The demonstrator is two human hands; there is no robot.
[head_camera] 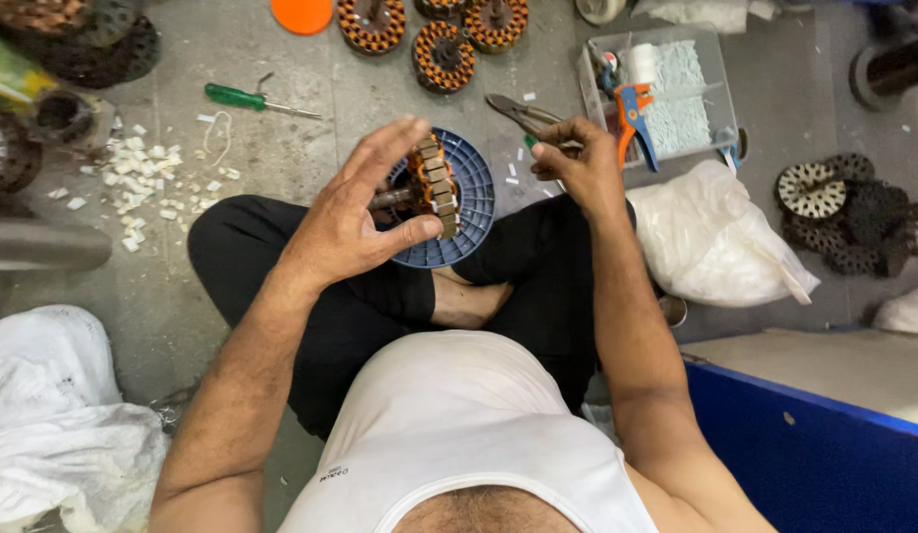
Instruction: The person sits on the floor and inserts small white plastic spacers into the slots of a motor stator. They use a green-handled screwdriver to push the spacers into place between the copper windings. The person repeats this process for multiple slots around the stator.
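Note:
My left hand (355,212) holds a round motor stator (434,186) with copper windings and pale insulation tabs, tilted on edge over a blue plastic disc (469,207) that rests by my crossed legs. My right hand (577,158) is closed on a small white strip, raised just right of the stator and apart from it. Grey metal pliers (518,112) lie on the floor behind that hand.
Several wound stators (444,54) and an orange lid (303,14) lie at the top. A green screwdriver (247,99) and white scraps (138,183) are left. A clear tray (666,89) with tools, white bags (711,242) and dark stator cores (844,212) are right.

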